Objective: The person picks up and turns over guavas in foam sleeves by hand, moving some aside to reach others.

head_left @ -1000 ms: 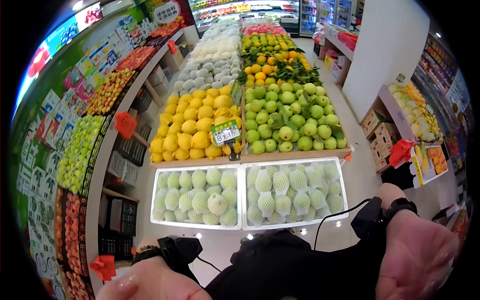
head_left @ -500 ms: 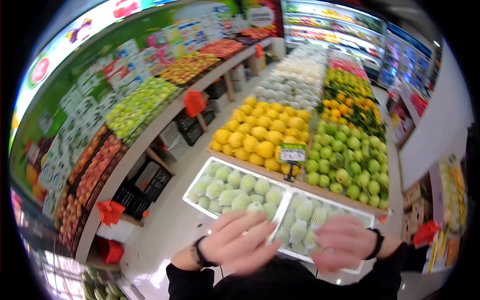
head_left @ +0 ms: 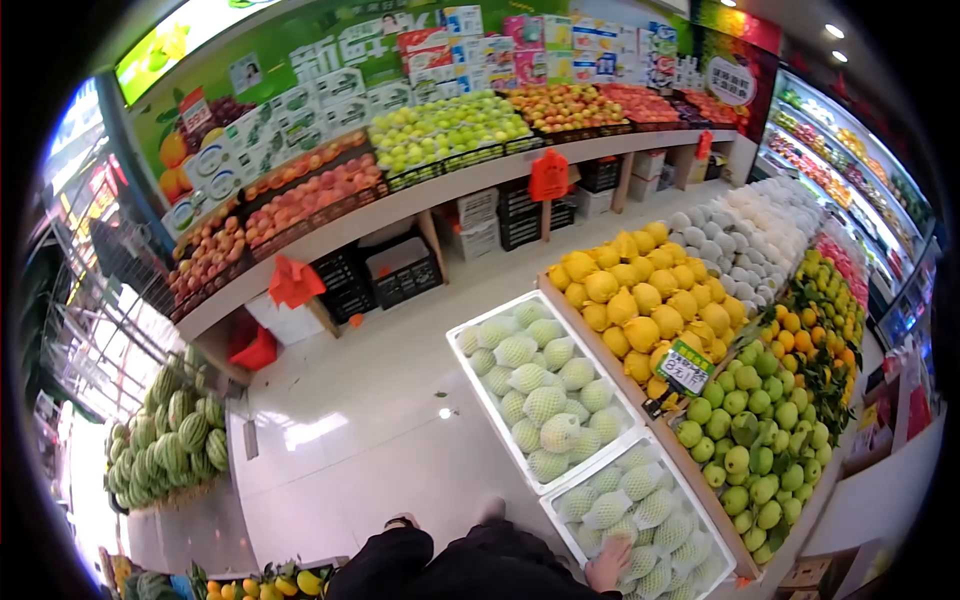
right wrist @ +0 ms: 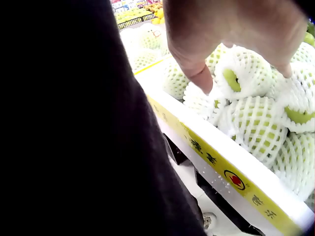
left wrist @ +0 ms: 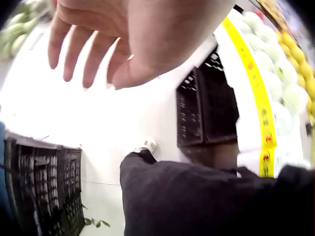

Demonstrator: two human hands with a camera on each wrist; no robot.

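Note:
My right hand (head_left: 610,562) is low over the nearer white foam box (head_left: 560,510). That box is full of green fruits (head_left: 654,508) in white foam nets. In the right wrist view the thumb (right wrist: 203,78) points down right at a netted fruit (right wrist: 243,71), and part of the hand is cut off by the frame's top. My left hand (left wrist: 123,39) hangs in the air with loose fingers and holds nothing; it is out of the head view. Below it are the floor, a shoe (left wrist: 146,145) and a dark trouser leg (left wrist: 162,196).
A second foam box (head_left: 478,385) of netted fruit adjoins the first. Behind them lie yellow fruits (head_left: 640,300) with a price sign (head_left: 684,368) and green fruits (head_left: 745,430). Watermelons (head_left: 175,430) are piled at the left. Black crates (left wrist: 47,177) stand on the floor.
The head view has turned left. Both hands were in front, palms up, then palms down and blurred; now the left has dropped out of that view and the right is over the nearer foam box.

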